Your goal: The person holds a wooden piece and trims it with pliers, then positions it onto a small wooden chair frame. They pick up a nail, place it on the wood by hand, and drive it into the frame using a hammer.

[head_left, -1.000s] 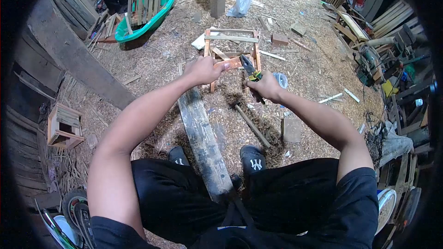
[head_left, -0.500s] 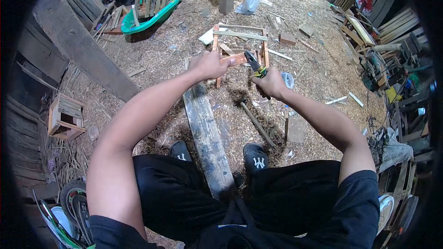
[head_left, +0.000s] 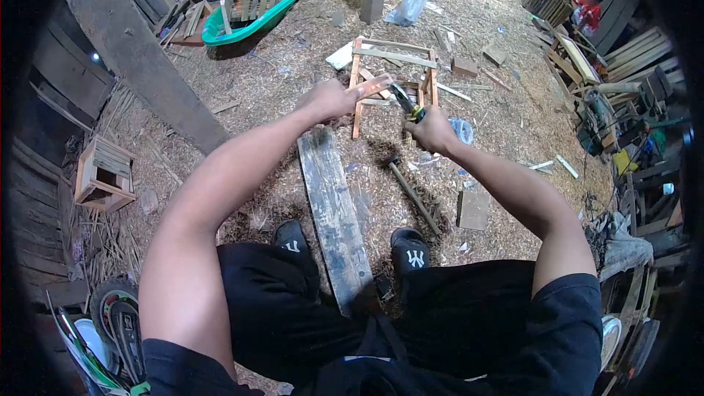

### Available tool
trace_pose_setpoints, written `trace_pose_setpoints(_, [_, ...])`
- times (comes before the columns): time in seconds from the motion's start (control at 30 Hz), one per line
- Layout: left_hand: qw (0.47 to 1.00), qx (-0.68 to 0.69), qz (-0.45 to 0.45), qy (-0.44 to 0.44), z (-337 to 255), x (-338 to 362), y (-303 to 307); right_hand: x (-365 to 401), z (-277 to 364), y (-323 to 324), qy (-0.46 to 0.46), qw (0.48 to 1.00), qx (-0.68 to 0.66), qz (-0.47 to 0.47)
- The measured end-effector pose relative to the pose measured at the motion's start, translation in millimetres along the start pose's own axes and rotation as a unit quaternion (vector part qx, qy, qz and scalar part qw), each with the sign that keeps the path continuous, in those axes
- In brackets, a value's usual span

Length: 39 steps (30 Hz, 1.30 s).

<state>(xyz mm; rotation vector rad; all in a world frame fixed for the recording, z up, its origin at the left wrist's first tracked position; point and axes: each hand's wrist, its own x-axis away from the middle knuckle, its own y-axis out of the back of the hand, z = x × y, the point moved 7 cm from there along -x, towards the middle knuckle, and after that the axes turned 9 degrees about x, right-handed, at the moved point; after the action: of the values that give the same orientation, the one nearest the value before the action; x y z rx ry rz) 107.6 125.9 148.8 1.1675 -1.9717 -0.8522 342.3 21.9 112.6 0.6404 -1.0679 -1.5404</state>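
Beyond the plank (head_left: 336,213), the left hand (head_left: 332,99) and the wooden frame (head_left: 396,57) blocked a straight reach. Right of the plank's middle I saw open floor (head_left: 375,194) up to the hammer (head_left: 414,194); slippers (head_left: 409,255) hemmed the plank's near half on both sides.

A short, flat, reddish-brown wooden strip (head_left: 375,86) is slanting near 12 o'clock, its free end pointing toward 2 o'clock. At 1 o'clock, dark-jawed pliers (head_left: 403,100) with yellow-trimmed handles are aiming between 10 and 11 o'clock, touching or nearly touching that end.
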Motion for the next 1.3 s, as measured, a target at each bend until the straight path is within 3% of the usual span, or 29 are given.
trace_pose_setpoints(0.13, [0.999,-0.026,-0.018,-0.016,46.5,-7.7,10.0,5.0,-6.3,-19.4,0.024,0.994,-0.081,0.073])
trace_pose_setpoints(0.2, [0.996,-0.041,-0.055,-0.056,57.7,-4.1,17.8,14.1,-0.6,-29.4,0.006,0.967,-0.206,0.148])
trace_pose_setpoints(0.27, [0.999,-0.02,-0.032,-0.025,74.5,2.8,17.7,16.2,6.6,-32.0,0.031,0.982,-0.141,0.119])
trace_pose_setpoints(0.33, [0.998,-0.035,-0.024,-0.053,82.5,8.6,19.8,21.6,15.0,-49.4,0.008,0.968,-0.175,0.182])
trace_pose_setpoints(0.4, [0.998,-0.034,-0.023,-0.04,94.0,10.7,19.1,24.4,28.6,-62.5,0.041,0.968,-0.168,0.181])
trace_pose_setpoints(0.47, [0.999,-0.034,-0.021,-0.029,104.1,8.4,19.0,31.3,37.9,-85.8,0.01,0.942,-0.209,0.263])
trace_pose_setpoints(0.5, [0.999,-0.046,-0.003,-0.027,103.7,9.2,20.0,19.7,29.7,-109.1,0.042,0.951,-0.144,0.268])
trace_pose_setpoints(0.77, [0.998,-0.043,-0.021,-0.051,113.1,-0.2,30.7,30.6,67.1,-181.0,0.056,0.905,-0.137,0.4])
trace_pose_setpoints(0.8, [0.998,-0.053,0.008,-0.029,113.3,-0.9,30.1,30.0,66.0,-192.4,0.063,0.896,-0.128,0.42])
trace_pose_setpoints(0.97, [0.997,-0.053,0.037,0.036,120.2,-6.3,27.7,7.8,59.2,-230.1,0.157,0.929,0.014,0.336])
trace_pose_setpoints(1.13, [0.996,-0.068,0.036,0.04,120.5,-9.2,26.2,9.3,67.9,-229.4,0.203,0.902,0.059,0.376])
trace_pose_setpoints(1.3, [0.997,-0.054,0.03,0.046,121.9,-14.5,22.6,8.5,58.8,-231.4,0.168,0.906,0.019,0.388])
